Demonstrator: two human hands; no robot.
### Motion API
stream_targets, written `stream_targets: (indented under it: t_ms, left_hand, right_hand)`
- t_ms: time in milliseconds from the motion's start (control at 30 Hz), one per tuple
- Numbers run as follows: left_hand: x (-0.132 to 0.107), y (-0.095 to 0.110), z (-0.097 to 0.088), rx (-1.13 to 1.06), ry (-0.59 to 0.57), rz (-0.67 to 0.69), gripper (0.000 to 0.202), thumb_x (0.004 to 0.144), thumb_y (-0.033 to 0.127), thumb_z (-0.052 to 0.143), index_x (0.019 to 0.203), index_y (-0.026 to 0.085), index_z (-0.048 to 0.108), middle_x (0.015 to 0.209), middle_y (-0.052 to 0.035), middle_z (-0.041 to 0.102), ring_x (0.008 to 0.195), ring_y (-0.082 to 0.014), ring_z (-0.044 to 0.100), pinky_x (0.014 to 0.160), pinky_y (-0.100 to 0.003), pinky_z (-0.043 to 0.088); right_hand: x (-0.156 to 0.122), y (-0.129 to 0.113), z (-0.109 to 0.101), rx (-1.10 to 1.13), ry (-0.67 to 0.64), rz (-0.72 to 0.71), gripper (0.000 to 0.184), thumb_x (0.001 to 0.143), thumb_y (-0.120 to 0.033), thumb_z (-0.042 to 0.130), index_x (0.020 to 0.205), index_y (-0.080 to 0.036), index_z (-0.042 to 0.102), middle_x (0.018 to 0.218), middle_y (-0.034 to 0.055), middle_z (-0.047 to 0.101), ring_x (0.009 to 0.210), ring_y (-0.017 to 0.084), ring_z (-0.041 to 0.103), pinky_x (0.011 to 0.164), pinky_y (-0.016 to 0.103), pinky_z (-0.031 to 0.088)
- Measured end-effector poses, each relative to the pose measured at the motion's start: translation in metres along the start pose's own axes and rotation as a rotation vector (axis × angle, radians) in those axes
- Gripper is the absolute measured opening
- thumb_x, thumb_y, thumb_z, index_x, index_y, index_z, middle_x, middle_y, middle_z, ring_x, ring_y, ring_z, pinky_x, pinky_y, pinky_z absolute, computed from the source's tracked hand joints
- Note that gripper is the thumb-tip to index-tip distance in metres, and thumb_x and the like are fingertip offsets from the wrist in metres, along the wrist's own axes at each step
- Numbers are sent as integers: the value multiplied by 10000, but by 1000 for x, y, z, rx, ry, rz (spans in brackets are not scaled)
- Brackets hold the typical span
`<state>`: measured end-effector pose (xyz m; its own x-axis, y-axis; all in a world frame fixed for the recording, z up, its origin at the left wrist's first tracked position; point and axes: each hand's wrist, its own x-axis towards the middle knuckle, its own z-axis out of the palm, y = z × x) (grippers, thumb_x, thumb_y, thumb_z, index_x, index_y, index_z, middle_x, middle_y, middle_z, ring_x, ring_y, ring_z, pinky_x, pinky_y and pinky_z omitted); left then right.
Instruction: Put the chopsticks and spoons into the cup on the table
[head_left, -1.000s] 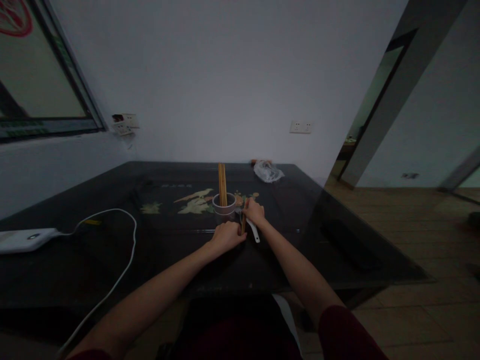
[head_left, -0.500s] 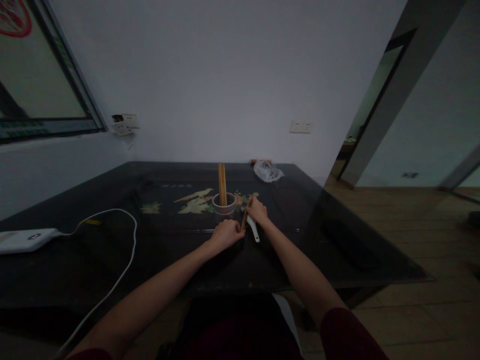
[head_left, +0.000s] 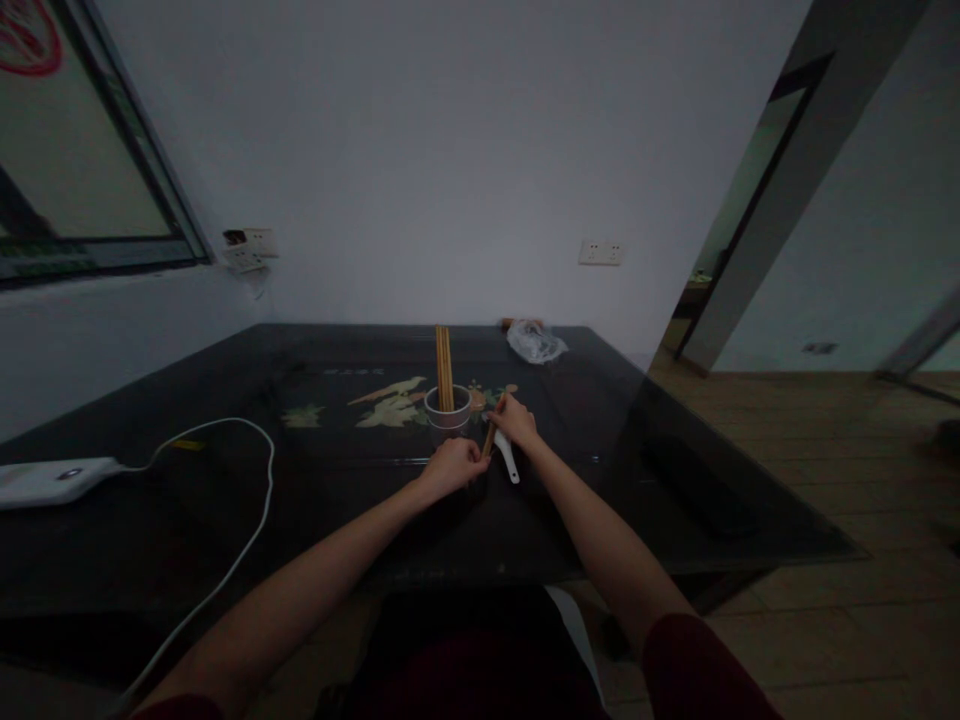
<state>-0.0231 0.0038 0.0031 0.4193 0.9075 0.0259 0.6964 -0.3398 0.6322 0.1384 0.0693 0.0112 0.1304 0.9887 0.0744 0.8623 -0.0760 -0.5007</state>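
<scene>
Between my two hands are wooden chopsticks, slanting over the table; I cannot tell how many. My left hand is closed on their near end, and my right hand pinches them toward the far end. Partly under my right hand lies a white spoon, its handle pointing toward me. Just beyond my left hand stands a light-coloured cup with several upright chopsticks in it.
The dark table has a bird-and-flower picture on its top. A clear plastic bag lies by the wall. On the left is a white power bank with a white cable. A dark flat object rests at right.
Almost nothing differs. Both hands stay in place around the chopsticks, with only a slight shift of the fingers. The cup and spoon have not moved.
</scene>
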Motion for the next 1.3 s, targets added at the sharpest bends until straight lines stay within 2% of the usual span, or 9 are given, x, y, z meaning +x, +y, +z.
stream_targets:
  t_ms: [167, 300, 467, 633, 767, 1067, 1167, 1300]
  left_hand:
    - [0, 2, -1, 30, -12, -8, 319, 801, 428, 511, 718, 150, 643, 570, -24, 639, 479, -126, 576, 492, -211, 367]
    - [-2, 5, -3, 131, 11, 2, 299, 789, 433, 537, 721, 167, 655, 653, -41, 666, 567, -146, 601, 493, -214, 337]
    - [-5, 10, -6, 218, -4, 9, 349, 830, 465, 480, 756, 187, 677, 733, -58, 685, 643, -169, 616, 530, -228, 349]
    - [-8, 12, -6, 265, 0, 9, 389, 845, 496, 448, 760, 198, 683, 738, -59, 680, 665, -179, 616, 540, -231, 348]
    - [-9, 14, -9, 256, 29, 30, 393, 849, 509, 446, 769, 204, 680, 719, -48, 670, 647, -174, 605, 526, -227, 331]
    - [-7, 14, -15, 59, 136, 148, 327, 853, 427, 467, 873, 177, 677, 703, -37, 664, 603, -147, 579, 531, -220, 336]
    - [-5, 14, -13, -85, 121, 183, 351, 847, 439, 466, 843, 150, 666, 593, -18, 616, 529, -133, 540, 513, -219, 342]
    - [-3, 14, -11, -303, 68, 182, 332, 825, 435, 490, 822, 132, 627, 502, 31, 525, 440, -99, 469, 470, -201, 327]
  right_hand:
    - [2, 0, 3, 10, 12, 14, 190, 782, -339, 580, 922, -228, 516, 956, 30, 678, 983, 221, 616, 817, 313, 384]
    - [5, 0, 4, 30, 20, 51, 171, 755, -296, 583, 904, -234, 526, 964, 25, 674, 990, 216, 614, 826, 320, 392]
    - [7, 2, 5, 81, 48, 82, 175, 727, -282, 587, 889, -234, 538, 969, 34, 670, 1002, 231, 611, 832, 336, 411]
    - [8, 4, 5, 136, 83, 71, 175, 713, -277, 595, 875, -232, 547, 963, 42, 671, 981, 235, 616, 819, 336, 425]
    - [8, 4, 1, 208, 129, 36, 165, 708, -263, 598, 862, -227, 551, 912, 36, 670, 888, 210, 627, 758, 303, 436]
    - [-3, -10, -17, 469, 259, -146, 164, 673, -211, 588, 831, -213, 545, 657, -43, 582, 648, 141, 576, 635, 247, 421]
    - [-11, -19, -22, 576, 242, -216, 169, 653, -221, 593, 805, -211, 520, 633, -56, 558, 587, 127, 548, 589, 242, 421]
    - [-22, -28, -27, 762, 150, -259, 210, 640, -273, 600, 796, -213, 472, 633, -62, 528, 514, 111, 511, 469, 222, 414]
